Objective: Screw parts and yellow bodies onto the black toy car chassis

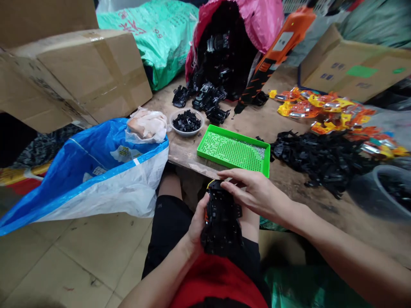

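Above my lap, my left hand [198, 220] is wrapped around the side of a toy car [223, 218], its black underside facing up. A bit of yellow and orange shows along the car's left edge. My right hand [248, 188] has its fingers closed at the car's far end; whether a small part is between them is hidden. Just beyond the hands, a green perforated tray [233, 160] holds many small silvery pieces that look like screws. Behind the tray's left end stands a round bowl [188, 131] of small black parts.
An orange-and-black electric screwdriver [276, 53] hangs over the table. Black chassis spill from a pink sack [261, 17]. To the right lie black parts [321, 156], orange-yellow car shells [330, 105] and a clear tub [366, 188]. A blue-white sack [128, 188] gapes at left, near cardboard boxes [93, 72].
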Motion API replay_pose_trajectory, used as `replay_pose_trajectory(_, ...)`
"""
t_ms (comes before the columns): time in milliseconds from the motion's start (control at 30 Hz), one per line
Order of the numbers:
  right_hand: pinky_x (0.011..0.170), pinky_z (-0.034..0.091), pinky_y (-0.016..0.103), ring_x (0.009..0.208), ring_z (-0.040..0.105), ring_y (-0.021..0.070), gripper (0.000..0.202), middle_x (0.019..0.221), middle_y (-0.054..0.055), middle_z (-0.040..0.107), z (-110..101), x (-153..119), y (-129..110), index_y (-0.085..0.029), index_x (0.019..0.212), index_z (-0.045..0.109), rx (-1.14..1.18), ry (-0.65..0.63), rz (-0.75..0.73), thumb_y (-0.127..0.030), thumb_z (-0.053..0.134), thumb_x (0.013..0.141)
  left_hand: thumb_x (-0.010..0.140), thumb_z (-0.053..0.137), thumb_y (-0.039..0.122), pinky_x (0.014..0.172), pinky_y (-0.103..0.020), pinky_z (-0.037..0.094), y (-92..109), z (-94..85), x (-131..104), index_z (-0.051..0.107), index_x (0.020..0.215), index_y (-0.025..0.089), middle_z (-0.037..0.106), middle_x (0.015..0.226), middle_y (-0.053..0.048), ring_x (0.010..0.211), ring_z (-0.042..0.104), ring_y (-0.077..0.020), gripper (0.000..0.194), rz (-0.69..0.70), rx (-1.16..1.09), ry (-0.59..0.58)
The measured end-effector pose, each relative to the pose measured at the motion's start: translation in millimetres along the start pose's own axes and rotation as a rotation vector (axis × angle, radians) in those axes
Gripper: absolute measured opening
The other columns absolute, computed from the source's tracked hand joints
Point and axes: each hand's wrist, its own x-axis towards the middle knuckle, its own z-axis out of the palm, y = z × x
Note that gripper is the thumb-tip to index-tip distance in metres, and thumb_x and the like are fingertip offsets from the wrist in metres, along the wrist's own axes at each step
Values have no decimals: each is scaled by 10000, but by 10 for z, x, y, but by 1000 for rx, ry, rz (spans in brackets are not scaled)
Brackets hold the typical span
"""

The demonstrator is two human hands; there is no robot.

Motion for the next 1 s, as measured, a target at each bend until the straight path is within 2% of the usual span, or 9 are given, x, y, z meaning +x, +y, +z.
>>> replay_pose_trajectory(133, 719, 628, 288, 875, 748, 193, 261, 1080, 89, 770, 27, -124, -14, -197, 1142, 719, 100, 97, 70, -325, 603, 947, 807, 708, 619, 879, -358, 550, 77, -24, 5, 701, 1168, 113, 781, 925, -86, 870, 732, -255, 622, 74, -65, -8)
replay_pose_trajectory(233, 778, 645, 322, 939, 755, 216, 232, 1102, 82, 772, 75, -267, -15, -225, 1122, 726, 140, 163, 105, -321, 605, 949, 838, 655, 644, 817, -354, 564, 146, -35, -10, 719, 1103, 96, 775, 893, -102, 770, 725, -235, 612, 88, -69, -30)
replay_pose_trajectory(333, 865, 643, 377, 957, 757, 230, 207, 1106, 76, 772, 151, -426, -7, -246, 1114, 724, 129, 221, 114, -307, 601, 959, 865, 625, 641, 762, -315, 564, 210, -17, -25, 711, 1131, 109, 769, 951, -99, 776, 719, -216, 601, 119, -88, -30)
replay_pose_trajectory(433, 941, 625, 411, 1005, 750, 239, 220, 1140, 72, 758, 248, -587, 4, -270, 1151, 710, 64, 303, 38, -246, 609, 957, 870, 647, 601, 757, -290, 565, 259, 6, -33, 705, 1136, 132, 754, 990, -80, 816, 712, -202, 542, 161, -112, -36)
replay_pose_trajectory(533, 981, 610, 434, 1112, 718, 265, 357, 1237, 88, 716, 362, -739, 15, -300, 1268, 667, -41, 368, -92, -178, 627, 934, 876, 644, 600, 798, -285, 564, 292, 6, -34, 709, 1120, 135, 751, 980, -75, 851, 709, -195, 529, 191, -119, -39)
replay_pose_trajectory(667, 908, 646, 433, 1191, 667, 298, 670, 1388, 145, 599, 553, -884, 33, -308, 1499, 482, -132, 364, -260, -154, 698, 884, 881, 625, 621, 807, -290, 561, 311, 3, -30, 720, 1089, 134, 761, 950, -69, 833, 712, -190, 538, 225, -107, -4)
replay_pose_trajectory(767, 971, 624, 473, 1281, 599, 320, 813, 1434, 165, 561, 690, -918, 50, -267, 1569, 382, -213, 333, -374, -147, 746, 851, 884, 609, 625, 790, -307, 561, 305, 30, -25, 721, 1095, 125, 767, 933, -70, 825, 716, -206, 554, 270, -98, 51)
replay_pose_trajectory(900, 1075, 559, 509, 1395, 506, 332, 772, 1437, 150, 606, 779, -862, 91, -221, 1569, 388, -340, 240, -473, -115, 707, 874, 895, 577, 629, 915, -367, 549, 286, 78, -23, 710, 1161, 135, 777, 1029, -86, 985, 717, -266, 577, 273, -143, 141)
replay_pose_trajectory(1000, 1063, 569, 514, 1381, 532, 327, 714, 1401, 130, 648, 775, -780, 127, -221, 1559, 408, -315, 217, -487, -117, 661, 899, 910, 543, 627, 937, -405, 551, 278, 112, -32, 725, 1143, 115, 781, 1040, -112, 1028, 715, -302, 591, 283, -144, 181)
